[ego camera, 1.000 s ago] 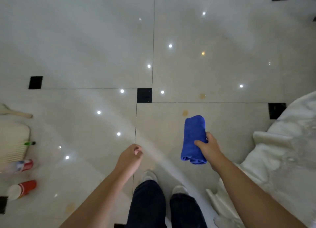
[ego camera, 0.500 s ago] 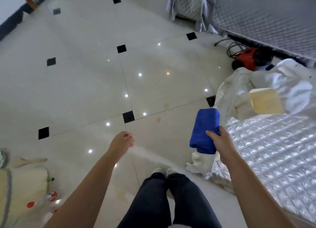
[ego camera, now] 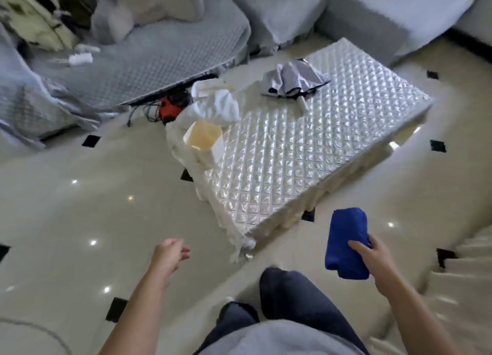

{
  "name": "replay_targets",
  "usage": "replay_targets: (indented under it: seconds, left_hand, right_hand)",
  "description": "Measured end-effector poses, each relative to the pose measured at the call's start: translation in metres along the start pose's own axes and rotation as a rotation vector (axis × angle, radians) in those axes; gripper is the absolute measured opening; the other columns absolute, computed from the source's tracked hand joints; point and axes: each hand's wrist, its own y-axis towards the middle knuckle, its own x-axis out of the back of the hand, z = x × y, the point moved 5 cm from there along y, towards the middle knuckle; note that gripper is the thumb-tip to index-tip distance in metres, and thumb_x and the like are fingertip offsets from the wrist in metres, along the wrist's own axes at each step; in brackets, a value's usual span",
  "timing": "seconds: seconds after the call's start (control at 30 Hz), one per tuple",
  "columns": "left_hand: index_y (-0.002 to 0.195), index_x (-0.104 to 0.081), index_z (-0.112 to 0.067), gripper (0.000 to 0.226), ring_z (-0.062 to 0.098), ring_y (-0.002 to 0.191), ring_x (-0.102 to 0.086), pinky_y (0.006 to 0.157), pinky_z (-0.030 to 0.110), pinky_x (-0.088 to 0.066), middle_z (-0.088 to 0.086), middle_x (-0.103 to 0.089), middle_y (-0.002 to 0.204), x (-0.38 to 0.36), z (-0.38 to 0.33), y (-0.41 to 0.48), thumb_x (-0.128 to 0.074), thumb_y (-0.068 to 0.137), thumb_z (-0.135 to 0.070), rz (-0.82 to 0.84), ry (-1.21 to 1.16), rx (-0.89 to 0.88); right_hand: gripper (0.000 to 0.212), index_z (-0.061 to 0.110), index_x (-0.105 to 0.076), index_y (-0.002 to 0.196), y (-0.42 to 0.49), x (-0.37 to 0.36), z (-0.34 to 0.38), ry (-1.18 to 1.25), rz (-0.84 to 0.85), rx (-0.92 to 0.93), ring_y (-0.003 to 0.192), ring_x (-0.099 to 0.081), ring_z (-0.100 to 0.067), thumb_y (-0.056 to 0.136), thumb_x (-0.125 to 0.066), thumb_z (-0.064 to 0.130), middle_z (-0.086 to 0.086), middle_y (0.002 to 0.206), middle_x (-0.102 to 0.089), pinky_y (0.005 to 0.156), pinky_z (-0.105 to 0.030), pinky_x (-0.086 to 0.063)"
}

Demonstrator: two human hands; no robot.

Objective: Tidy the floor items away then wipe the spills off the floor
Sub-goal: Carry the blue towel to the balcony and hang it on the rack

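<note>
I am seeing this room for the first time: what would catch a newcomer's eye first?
The bright blue cloth, gripped by the right hand at lower right, stands out against the pale floor. Next comes the shiny quilted table in the middle, with a grey fabric bundle at its far end. The left hand hangs empty.

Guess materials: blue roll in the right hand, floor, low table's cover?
Blue roll: soft matte fabric, likely microfibre. It folds and bulges where the right hand grips it.
Floor: glossy cream tile, probably ceramic or polished stone. It shows sharp light reflections, thin joints and black inset squares.
Table cover: shiny quilted sheet, maybe vinyl or satin. Its diamond pattern glints and its edges drape.
</note>
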Motion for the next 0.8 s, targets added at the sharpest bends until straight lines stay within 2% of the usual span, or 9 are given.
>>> replay_targets:
  seconds: [0.13, 0.27, 0.33, 0.4, 0.5, 0.6, 0.73, 0.8]
  left_hand:
    - [0.081, -0.049, -0.017, 0.017, 0.014, 0.067, -0.059, 0.056, 0.026, -0.027, 0.002, -0.061, 0.077, -0.094, -0.07, -0.007, -0.04, 0.096, -0.017, 0.14, 0.184, -0.139]
    - [0.078, -0.052, -0.015, 0.02, 0.014, 0.067, -0.059, 0.055, 0.023, -0.025, 0.004, -0.062, 0.079, -0.214, -0.11, -0.027, -0.04, 0.094, -0.015, 0.298, 0.39, -0.156]
    - [0.08, -0.052, -0.012, 0.019, 0.013, 0.064, -0.057, 0.053, 0.023, -0.024, 0.004, -0.061, 0.076, -0.276, -0.121, -0.042, -0.039, 0.095, -0.013, 0.357, 0.467, -0.132]
    - [0.079, -0.051, -0.011, 0.021, 0.014, 0.063, -0.056, 0.053, 0.023, -0.022, 0.004, -0.059, 0.074, -0.339, -0.131, -0.056, -0.038, 0.095, -0.012, 0.402, 0.535, -0.119]
    - [0.087, -0.05, -0.012, 0.016, 0.015, 0.063, -0.057, 0.056, 0.024, -0.022, 0.003, -0.059, 0.074, -0.42, -0.144, -0.071, -0.037, 0.095, -0.013, 0.467, 0.676, -0.132]
    - [0.082, -0.047, -0.014, 0.017, 0.016, 0.063, -0.056, 0.058, 0.024, -0.022, 0.004, -0.057, 0.074, -0.484, -0.168, -0.079, -0.037, 0.096, -0.012, 0.488, 0.743, -0.145]
    - [0.076, -0.046, -0.015, 0.021, 0.016, 0.061, -0.054, 0.058, 0.024, -0.021, 0.003, -0.057, 0.072, -0.543, -0.208, -0.073, -0.037, 0.095, -0.012, 0.454, 0.829, -0.14]
    - [0.076, -0.047, -0.013, 0.02, 0.016, 0.061, -0.054, 0.059, 0.024, -0.022, 0.004, -0.058, 0.071, -0.576, -0.232, -0.063, -0.038, 0.094, -0.011, 0.425, 0.826, -0.102]
  right_hand:
    - [0.019, 0.005, -0.052, 0.106, 0.009, 0.075, -0.05, 0.192, -0.155, -0.106, 0.076, -0.06, -0.03, 0.089, -0.056, 0.01, -0.012, 0.086, -0.062, 0.067, -0.038, -0.049]
    - [0.016, 0.006, -0.05, 0.103, 0.029, 0.142, -0.085, 0.385, -0.294, -0.173, 0.072, -0.056, -0.027, 0.088, -0.055, 0.005, -0.009, 0.08, -0.059, 0.059, -0.033, -0.044]
    - [0.016, 0.007, -0.05, 0.103, 0.042, 0.176, -0.097, 0.469, -0.338, -0.196, 0.073, -0.056, -0.029, 0.088, -0.055, 0.004, -0.013, 0.083, -0.058, 0.058, -0.033, -0.043]
    - [0.022, 0.008, -0.051, 0.109, 0.057, 0.216, -0.111, 0.525, -0.381, -0.233, 0.08, -0.056, -0.032, 0.088, -0.056, 0.007, -0.017, 0.094, -0.059, 0.059, -0.031, -0.044]
    - [0.032, 0.003, -0.051, 0.118, 0.075, 0.274, -0.126, 0.556, -0.44, -0.279, 0.085, -0.057, -0.033, 0.087, -0.057, 0.008, -0.019, 0.102, -0.059, 0.061, -0.032, -0.044]
    - [0.036, 0.003, -0.048, 0.123, 0.103, 0.326, -0.131, 0.591, -0.505, -0.316, 0.091, -0.056, -0.033, 0.088, -0.056, 0.008, -0.016, 0.104, -0.057, 0.069, -0.036, -0.045]
    - [0.026, 0.009, -0.051, 0.114, 0.161, 0.375, -0.102, 0.671, -0.514, -0.296, 0.08, -0.056, -0.028, 0.089, -0.055, 0.009, -0.009, 0.091, -0.059, 0.059, -0.031, -0.043]
    - [0.024, 0.011, -0.051, 0.113, 0.2, 0.397, -0.081, 0.683, -0.513, -0.287, 0.082, -0.056, -0.027, 0.089, -0.055, 0.01, -0.011, 0.096, -0.058, 0.061, -0.032, -0.044]
